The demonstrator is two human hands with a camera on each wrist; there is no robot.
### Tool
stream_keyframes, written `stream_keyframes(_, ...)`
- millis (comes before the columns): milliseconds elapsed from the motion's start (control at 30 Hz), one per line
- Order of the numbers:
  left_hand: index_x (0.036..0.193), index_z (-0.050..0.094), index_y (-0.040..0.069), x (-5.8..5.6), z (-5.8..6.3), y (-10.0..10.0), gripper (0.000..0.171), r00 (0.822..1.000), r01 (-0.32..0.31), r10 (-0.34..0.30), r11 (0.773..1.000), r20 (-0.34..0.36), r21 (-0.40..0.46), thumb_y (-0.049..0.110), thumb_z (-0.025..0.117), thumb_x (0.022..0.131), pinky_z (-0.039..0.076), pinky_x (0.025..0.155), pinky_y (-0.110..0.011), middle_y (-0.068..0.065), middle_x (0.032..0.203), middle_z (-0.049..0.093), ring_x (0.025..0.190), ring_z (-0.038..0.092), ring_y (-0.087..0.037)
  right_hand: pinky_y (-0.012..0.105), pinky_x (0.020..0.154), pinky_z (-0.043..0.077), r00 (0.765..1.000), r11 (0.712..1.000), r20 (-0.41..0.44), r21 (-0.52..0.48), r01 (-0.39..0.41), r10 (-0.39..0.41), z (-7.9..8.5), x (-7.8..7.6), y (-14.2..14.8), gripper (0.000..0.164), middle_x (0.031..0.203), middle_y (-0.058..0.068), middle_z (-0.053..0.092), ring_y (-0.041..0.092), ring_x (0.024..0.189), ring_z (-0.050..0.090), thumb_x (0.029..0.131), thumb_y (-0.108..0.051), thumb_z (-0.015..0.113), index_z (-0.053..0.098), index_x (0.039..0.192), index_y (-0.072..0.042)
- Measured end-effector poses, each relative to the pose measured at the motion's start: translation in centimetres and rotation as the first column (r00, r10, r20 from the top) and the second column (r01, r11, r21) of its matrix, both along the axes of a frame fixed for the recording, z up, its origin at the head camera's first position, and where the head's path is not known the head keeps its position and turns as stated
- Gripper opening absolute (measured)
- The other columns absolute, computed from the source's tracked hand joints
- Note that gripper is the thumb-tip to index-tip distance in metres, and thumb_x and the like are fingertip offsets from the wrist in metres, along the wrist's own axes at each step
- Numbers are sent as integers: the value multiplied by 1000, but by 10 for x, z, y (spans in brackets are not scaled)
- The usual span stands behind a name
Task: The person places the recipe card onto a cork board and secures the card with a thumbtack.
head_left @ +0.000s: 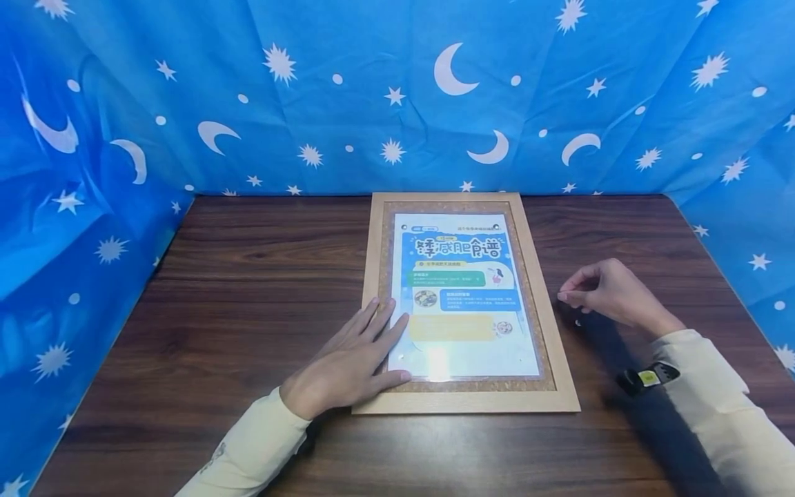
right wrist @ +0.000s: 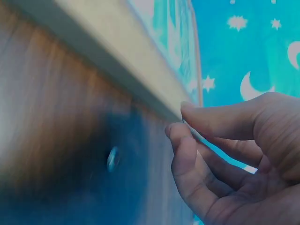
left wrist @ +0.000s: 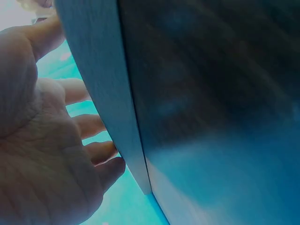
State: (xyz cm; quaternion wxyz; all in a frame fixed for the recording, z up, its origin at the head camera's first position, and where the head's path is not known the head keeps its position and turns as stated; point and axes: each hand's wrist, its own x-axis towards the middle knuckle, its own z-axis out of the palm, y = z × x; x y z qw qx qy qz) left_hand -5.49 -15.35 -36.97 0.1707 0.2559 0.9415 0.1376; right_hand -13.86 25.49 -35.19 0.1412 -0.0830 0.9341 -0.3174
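Observation:
A laminated sheet (head_left: 462, 348) with a blue printed heading lies on a cork board (head_left: 447, 386) in a pale wooden frame (head_left: 466, 402). Silver thumbtacks (head_left: 495, 226) sit at the sheet's two upper corners. My left hand (head_left: 348, 359) rests with spread fingers over the frame's left side, fingertips on the sheet's lower left; the left wrist view shows its palm beside the frame's edge. To the right of the board, my right hand (head_left: 609, 293) pinches a tiny thumbtack (right wrist: 183, 121) between thumb and forefinger, mostly hidden by the fingertips. Another tack (right wrist: 113, 159) lies on the table below that hand.
The dark wood-grain table (head_left: 261, 276) extends on both sides of the board. Blue cloth (head_left: 354, 62) with white moons and stars hangs behind and at both sides. A dark band with a yellow label (head_left: 649, 377) is on the right wrist.

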Motion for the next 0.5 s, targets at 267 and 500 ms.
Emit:
stream_keyframes(267, 163, 20, 15, 1, 0, 0, 84, 1000, 13, -14, 999, -20, -47, 62, 48, 100, 5, 124, -48, -14, 169, 5, 155, -5, -33, 30, 66, 57, 999, 996, -28, -87, -24, 22, 6, -5, -41, 7, 91, 10, 72, 23, 75, 65, 92, -6, 74, 76, 96, 0)
stream_keyframes(500, 162, 22, 13, 2, 1, 1, 82, 999, 31, -34, 997, -42, -68, 61, 47, 101, 7, 124, -49, -16, 168, 7, 154, -2, -36, 26, 61, 53, 998, 988, -20, -142, -58, 56, 5, -8, -73, 6, 89, 9, 70, 21, 74, 60, 93, -7, 74, 76, 95, -1)
